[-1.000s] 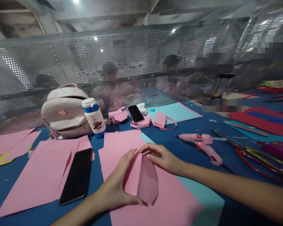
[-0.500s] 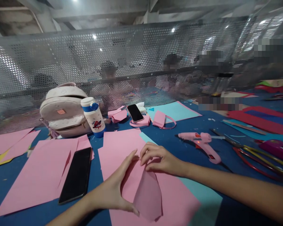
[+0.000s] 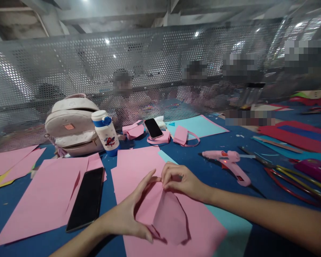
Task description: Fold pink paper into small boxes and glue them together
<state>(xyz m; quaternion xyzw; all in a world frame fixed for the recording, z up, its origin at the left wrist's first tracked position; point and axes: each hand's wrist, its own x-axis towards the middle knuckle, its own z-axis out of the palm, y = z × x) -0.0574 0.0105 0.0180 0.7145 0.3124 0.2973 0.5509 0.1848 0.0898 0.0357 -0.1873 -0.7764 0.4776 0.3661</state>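
Observation:
A folded piece of pink paper stands partly raised, its crease facing me, over flat pink sheets. My left hand spans its left side, thumb at the near edge and fingers at the far edge, gripping it. With thumb and fingertips closed, my right hand pinches the paper's far top corner. The fingertips of both hands nearly meet there. Under the pink sheets lies a light blue sheet. A black phone rests left of my left hand on another pink sheet.
Right of my hands lie a pink glue gun with its light on and scissors. Behind are a backpack, a bottle, a second phone and small pink paper bags. A perforated metal screen stands beyond.
The folded paper has tilted, and its near edge has lifted and opened a little. My right hand has shifted slightly right, with its fingertips now pinching the far corner. My left thumb has moved slightly left.

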